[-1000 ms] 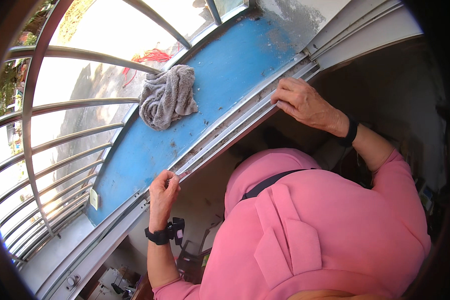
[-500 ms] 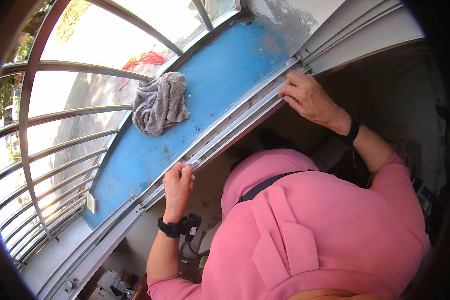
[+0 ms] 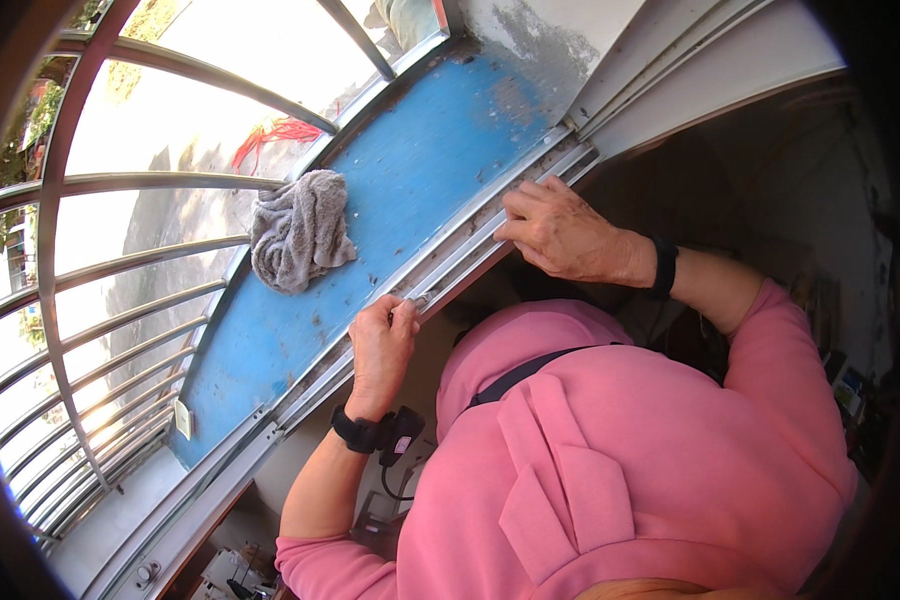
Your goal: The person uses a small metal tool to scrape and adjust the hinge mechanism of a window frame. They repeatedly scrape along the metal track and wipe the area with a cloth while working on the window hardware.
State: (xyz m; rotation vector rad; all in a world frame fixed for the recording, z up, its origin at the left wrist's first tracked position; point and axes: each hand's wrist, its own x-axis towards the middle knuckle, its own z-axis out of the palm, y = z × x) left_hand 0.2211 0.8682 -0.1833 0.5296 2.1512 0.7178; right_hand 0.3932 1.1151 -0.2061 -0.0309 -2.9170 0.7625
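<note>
The metal window track point(image 3: 450, 265) runs diagonally along the inner edge of the blue window sill point(image 3: 420, 170), from the lower left up to the sill's far right corner, where it meets the pale window frame point(image 3: 670, 60). Its ridged channels look dusty and grey.

The left hand point(image 3: 382, 345) rests on the track about midway along its length. Its fingers point(image 3: 395, 310) are curled down over the track's inner rail, and the fingertips pinch a small pale object against the metal; what that object is cannot be told. A black wrist strap with a small device point(image 3: 385, 432) sits on the left wrist.

The right hand point(image 3: 560, 235) lies farther up the track, near the sill's far right corner. Its fingers point(image 3: 520, 205) are loosely bent and press flat on the track's rails, clenching nothing. A black band point(image 3: 662, 268) circles the right wrist.

On the blue sill, just beyond the track and apart from both hands, a crumpled grey rag point(image 3: 298, 238) sits near the sill's outer edge. The paint of the sill is worn and speckled, most of all toward the far right corner.

Past the sill's outer edge, curved metal window bars point(image 3: 140, 270) arch outward over a sunlit street below. The person wears a pink long-sleeved top point(image 3: 620, 470) with a dark strap across the chest.
</note>
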